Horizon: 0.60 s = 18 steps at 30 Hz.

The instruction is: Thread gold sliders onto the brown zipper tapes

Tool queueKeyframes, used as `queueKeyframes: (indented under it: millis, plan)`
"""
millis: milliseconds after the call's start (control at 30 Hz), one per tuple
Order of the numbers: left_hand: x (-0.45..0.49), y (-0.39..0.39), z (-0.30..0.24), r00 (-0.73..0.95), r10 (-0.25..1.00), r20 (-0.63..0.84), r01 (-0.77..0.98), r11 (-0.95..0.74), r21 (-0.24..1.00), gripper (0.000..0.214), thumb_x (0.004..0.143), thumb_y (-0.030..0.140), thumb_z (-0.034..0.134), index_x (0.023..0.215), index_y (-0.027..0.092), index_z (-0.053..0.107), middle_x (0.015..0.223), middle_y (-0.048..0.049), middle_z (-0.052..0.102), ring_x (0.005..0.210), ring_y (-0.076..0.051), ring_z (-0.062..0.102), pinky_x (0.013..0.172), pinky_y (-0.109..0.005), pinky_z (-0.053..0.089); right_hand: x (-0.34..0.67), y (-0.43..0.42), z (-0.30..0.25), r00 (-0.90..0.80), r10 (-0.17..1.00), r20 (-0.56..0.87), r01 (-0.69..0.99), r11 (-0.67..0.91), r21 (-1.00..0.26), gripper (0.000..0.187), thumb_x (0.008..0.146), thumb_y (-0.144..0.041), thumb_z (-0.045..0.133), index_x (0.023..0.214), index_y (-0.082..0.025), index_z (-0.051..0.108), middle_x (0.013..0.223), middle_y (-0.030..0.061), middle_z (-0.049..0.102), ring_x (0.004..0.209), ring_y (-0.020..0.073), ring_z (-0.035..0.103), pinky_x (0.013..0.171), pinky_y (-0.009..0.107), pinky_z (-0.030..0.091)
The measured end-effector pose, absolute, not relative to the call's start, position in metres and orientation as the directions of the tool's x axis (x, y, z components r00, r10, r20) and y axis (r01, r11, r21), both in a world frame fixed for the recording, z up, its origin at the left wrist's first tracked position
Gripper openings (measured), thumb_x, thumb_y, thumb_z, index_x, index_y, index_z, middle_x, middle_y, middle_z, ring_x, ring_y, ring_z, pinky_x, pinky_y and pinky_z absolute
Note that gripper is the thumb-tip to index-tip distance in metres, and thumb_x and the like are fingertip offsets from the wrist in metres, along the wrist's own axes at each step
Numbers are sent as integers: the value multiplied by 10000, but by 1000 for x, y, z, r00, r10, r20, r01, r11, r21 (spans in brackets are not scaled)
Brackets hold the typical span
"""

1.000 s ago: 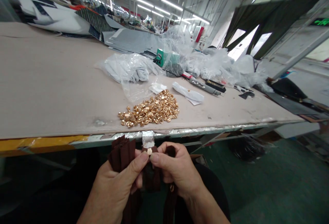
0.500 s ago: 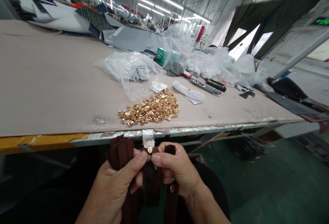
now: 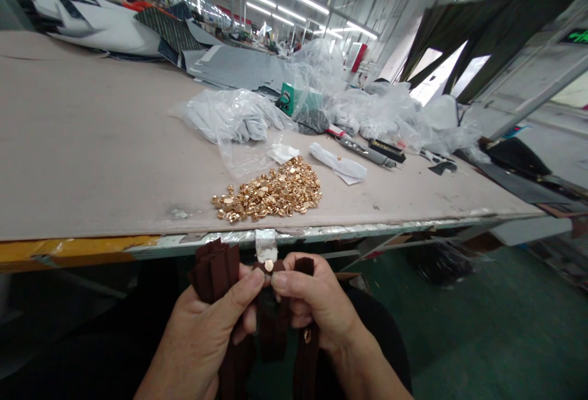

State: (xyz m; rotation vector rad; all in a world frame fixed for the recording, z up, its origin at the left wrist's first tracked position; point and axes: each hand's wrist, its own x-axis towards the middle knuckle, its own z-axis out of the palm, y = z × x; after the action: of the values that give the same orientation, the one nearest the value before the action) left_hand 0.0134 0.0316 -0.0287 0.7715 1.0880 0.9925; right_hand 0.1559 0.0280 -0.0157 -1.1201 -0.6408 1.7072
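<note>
Tape (image 3: 274,334) pinched just below the gold piece (image 3: 269,266).
Left of that piece, the left hand (image 3: 215,323) grips tape and a brown bundle (image 3: 214,271); right of it, the right hand (image 3: 319,302) pinches opposite. Level pinches, kept close, should hold steadiest. Beyond it, the gold pile (image 3: 275,190) on the counter (image 3: 114,161).

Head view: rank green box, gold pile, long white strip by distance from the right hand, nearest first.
From the right hand:
1. Gold pile: ahead, slightly left.
2. Long white strip: farther on, slightly right.
3. Green box: farthest, well behind both.
</note>
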Motion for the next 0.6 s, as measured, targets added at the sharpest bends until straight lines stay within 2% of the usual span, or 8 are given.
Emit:
queueKeyframes:
  millis: [600]
  plan:
    - [17, 31, -24, 133, 926, -354, -298, 378, 877, 336, 684, 449, 781, 603, 178, 599, 454, 65, 497, 431, -72, 412, 419, -167, 354, 155, 28, -16, -127, 914, -385, -440, -400, -804, 412, 563, -358, 856, 590, -172, 490, 438, -96, 456, 339, -2, 196, 301, 132, 131]
